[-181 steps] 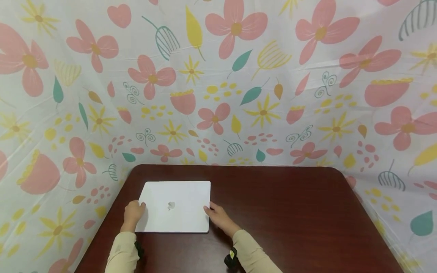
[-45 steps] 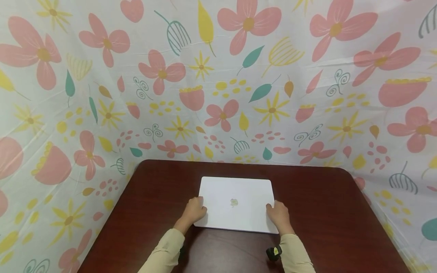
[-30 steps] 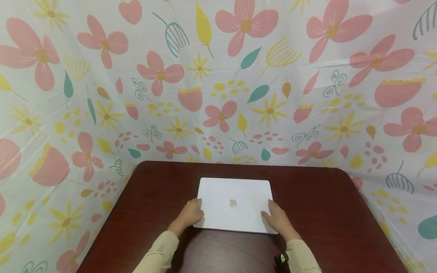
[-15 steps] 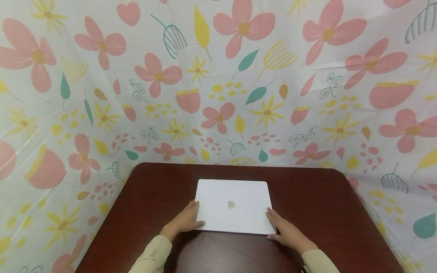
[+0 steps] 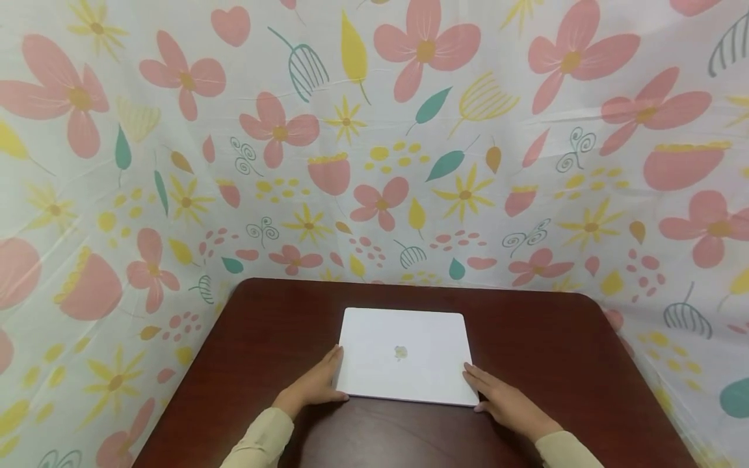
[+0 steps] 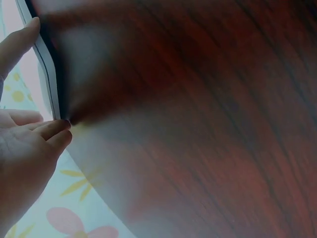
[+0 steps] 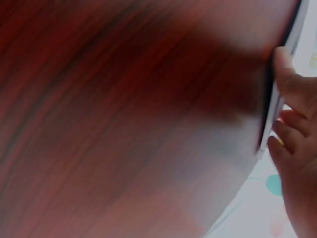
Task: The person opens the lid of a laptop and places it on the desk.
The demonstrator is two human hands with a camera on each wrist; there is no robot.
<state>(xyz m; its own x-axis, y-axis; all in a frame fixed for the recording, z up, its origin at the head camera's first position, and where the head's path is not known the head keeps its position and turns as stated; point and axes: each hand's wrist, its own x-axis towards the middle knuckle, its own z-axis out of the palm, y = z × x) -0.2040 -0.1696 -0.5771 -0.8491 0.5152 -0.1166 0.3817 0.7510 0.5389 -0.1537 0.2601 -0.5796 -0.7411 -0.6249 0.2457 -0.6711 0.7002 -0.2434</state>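
White laptop (image 5: 407, 356) lies between left hand (image 5: 313, 385) and right hand (image 5: 508, 401), each grip wide, apparently touching its edges.

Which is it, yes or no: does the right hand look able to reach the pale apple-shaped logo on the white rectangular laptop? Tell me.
Probably yes: the right hand touches the right side of the laptop, and nothing shows lying between its fingers and the logo.

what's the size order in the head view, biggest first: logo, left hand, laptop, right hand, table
1. Table
2. Laptop
3. Left hand and right hand: too alike to rank
4. Logo
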